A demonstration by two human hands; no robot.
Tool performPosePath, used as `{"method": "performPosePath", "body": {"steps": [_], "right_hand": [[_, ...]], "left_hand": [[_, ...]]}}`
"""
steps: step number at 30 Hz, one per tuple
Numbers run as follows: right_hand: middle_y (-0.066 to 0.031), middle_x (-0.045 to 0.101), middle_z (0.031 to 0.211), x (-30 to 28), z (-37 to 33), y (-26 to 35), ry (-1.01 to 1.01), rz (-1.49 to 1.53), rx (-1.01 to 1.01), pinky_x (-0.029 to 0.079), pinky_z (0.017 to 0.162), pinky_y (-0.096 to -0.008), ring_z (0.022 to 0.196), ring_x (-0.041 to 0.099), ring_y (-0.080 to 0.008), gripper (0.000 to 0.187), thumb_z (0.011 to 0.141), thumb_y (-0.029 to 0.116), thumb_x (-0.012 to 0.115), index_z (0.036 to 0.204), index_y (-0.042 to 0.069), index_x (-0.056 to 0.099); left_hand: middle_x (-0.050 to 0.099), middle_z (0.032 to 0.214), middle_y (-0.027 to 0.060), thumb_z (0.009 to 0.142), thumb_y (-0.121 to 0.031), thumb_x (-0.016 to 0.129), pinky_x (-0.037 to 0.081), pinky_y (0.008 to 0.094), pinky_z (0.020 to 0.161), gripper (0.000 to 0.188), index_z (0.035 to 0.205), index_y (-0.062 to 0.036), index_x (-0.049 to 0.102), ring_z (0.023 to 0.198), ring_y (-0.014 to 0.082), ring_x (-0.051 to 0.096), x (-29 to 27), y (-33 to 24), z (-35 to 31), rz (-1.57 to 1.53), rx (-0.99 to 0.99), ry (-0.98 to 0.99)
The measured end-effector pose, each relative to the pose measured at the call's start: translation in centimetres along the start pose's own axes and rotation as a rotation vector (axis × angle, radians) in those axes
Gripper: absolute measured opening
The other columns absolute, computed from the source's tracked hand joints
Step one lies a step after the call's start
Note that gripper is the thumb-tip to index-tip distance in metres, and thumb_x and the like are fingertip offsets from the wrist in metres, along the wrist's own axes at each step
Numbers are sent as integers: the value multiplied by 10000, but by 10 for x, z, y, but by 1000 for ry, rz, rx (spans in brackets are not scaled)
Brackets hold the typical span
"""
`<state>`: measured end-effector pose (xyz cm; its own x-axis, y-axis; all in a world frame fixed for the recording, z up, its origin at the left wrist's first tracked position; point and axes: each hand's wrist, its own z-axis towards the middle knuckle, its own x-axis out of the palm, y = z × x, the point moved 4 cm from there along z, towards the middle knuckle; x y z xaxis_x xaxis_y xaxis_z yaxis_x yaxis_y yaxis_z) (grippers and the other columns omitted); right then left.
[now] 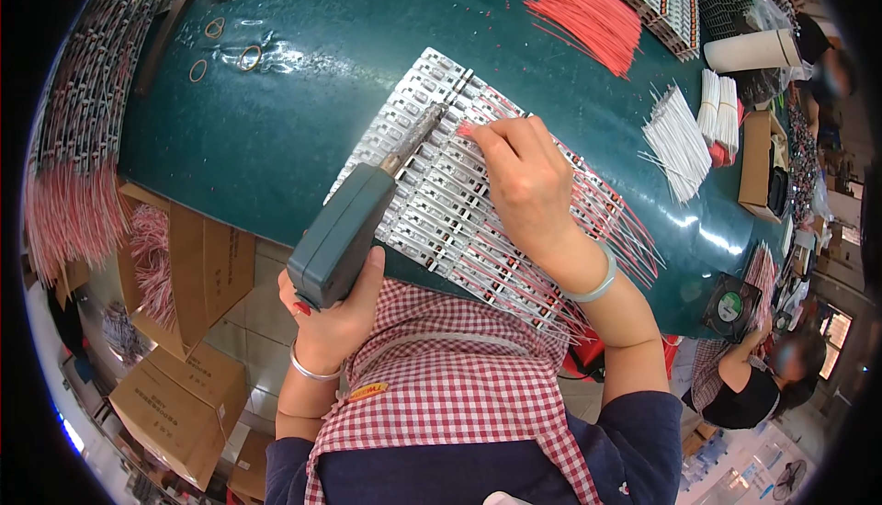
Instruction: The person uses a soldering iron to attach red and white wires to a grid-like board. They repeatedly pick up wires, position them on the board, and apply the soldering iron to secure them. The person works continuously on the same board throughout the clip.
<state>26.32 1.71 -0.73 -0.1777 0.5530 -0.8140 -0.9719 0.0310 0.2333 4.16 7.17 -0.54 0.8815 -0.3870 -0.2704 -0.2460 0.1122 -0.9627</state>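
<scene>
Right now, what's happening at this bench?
A person is soldering at a green table. The left hand grips a grey-green soldering gun, its tip on a panel of white strip boards. The right hand pinches a red wire at the tip. Loose red wires and white wires lie farther back.

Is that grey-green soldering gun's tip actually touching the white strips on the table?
Touching. In the head view, the soldering gun in the left hand reaches its metal tip onto the white strips, with no gap visible.

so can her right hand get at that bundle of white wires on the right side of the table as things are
Probably yes. The right hand is pressing a red wire on the strips, and the green table between it and the white wires looks bare, so nothing blocks a sideways reach.
</scene>
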Motion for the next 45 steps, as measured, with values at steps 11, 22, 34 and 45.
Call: {"method": "performPosePath", "body": {"steps": [11,22,34,45], "right_hand": [[-62,603,848,-6,-2,9,-29,12,-25,478,588,-327,763,570,-217,200,706,-9,674,905,11,660],[-65,588,844,-3,-5,10,41,15,-1,474,584,-325,765,557,-218,159,728,2,685,885,6,658],[-73,577,825,-1,-4,12,62,1,15,474,587,-328,753,558,-224,192,740,-13,680,931,0,676],[-78,552,806,2,-4,12,54,-2,-4,462,565,-322,744,544,-224,181,743,6,687,922,-22,677]], "left_hand": [[695,780,61,753,-11,765,490,237,578,171,900,28,688,638,98,625,-4,2,-4,-53,-57,-46],[681,823,86,731,38,757,494,246,620,190,899,30,668,667,126,626,-3,-2,-1,21,124,18],[660,865,93,741,55,724,482,244,619,199,925,48,651,704,133,622,2,-2,1,-11,78,80],[694,814,90,752,-8,743,514,258,649,153,892,24,689,666,147,646,-7,0,-4,41,-4,26]]}}
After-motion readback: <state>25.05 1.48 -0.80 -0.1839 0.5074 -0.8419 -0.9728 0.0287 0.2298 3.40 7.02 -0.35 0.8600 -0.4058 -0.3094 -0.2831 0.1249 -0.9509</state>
